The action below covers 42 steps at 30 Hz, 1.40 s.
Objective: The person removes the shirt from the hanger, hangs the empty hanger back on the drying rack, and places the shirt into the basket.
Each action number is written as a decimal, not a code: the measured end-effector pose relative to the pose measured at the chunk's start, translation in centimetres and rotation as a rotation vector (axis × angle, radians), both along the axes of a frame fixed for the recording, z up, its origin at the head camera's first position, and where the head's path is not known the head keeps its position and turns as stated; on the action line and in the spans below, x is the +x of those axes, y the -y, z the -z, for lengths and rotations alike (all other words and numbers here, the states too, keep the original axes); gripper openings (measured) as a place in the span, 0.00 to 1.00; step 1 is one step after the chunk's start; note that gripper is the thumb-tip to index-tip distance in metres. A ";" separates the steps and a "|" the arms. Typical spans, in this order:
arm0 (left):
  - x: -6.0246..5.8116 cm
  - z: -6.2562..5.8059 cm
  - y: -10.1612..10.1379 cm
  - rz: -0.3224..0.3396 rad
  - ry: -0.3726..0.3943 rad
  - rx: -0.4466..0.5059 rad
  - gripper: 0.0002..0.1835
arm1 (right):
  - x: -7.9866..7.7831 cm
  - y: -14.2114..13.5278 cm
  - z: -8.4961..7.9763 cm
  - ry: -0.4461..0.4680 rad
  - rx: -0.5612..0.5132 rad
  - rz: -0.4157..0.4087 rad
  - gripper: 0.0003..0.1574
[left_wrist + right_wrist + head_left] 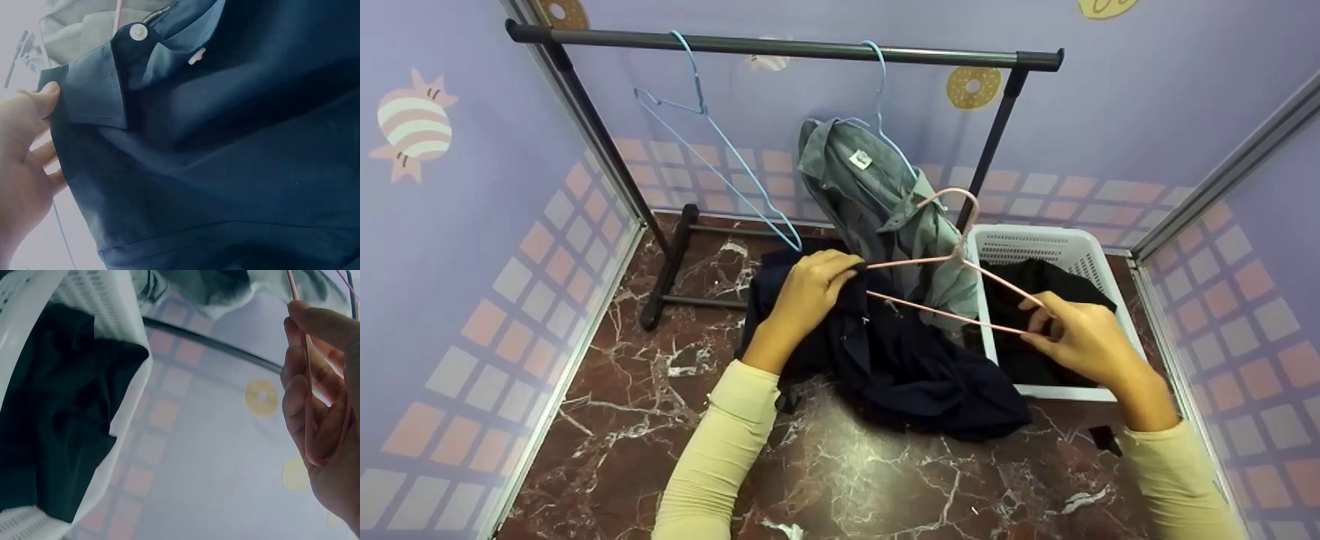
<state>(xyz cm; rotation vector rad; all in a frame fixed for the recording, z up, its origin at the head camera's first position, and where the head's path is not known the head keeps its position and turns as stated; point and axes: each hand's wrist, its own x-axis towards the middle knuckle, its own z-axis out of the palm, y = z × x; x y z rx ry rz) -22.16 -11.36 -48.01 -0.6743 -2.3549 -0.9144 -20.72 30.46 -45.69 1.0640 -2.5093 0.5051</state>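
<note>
A dark navy shirt (915,375) hangs from my left hand (817,281), which pinches it by the collar between thumb and fingers. In the left wrist view the collar (90,93) shows white buttons (139,31) beside it. My right hand (1076,337) grips one end of a pink hanger (997,277), with the fingers curled round the wire in the right wrist view. The hanger's other end passes behind the collar and is hidden by the shirt. Its hook points up, in front of a grey-green shirt (855,187).
A dark rack (780,45) stands at the back. On its bar hang an unloaded blue hanger (735,150) and another blue hanger (880,97) bearing the grey-green shirt. At right, a white basket (1091,244) holds dark clothing (1035,281). Patterned walls enclose the marbled floor.
</note>
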 end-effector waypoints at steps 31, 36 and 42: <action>0.2 9.0 3.0 -0.304 0.436 -0.155 0.31 | 0.8 -2.6 1.1 0.040 0.010 0.100 0.27; 0.8 9.5 3.0 -0.292 0.464 -0.157 0.33 | 0.7 -1.8 2.2 0.050 -0.022 0.088 0.27; 2.0 9.5 2.8 -0.251 0.399 -0.177 0.34 | 1.2 -1.1 2.8 0.079 -0.069 0.068 0.28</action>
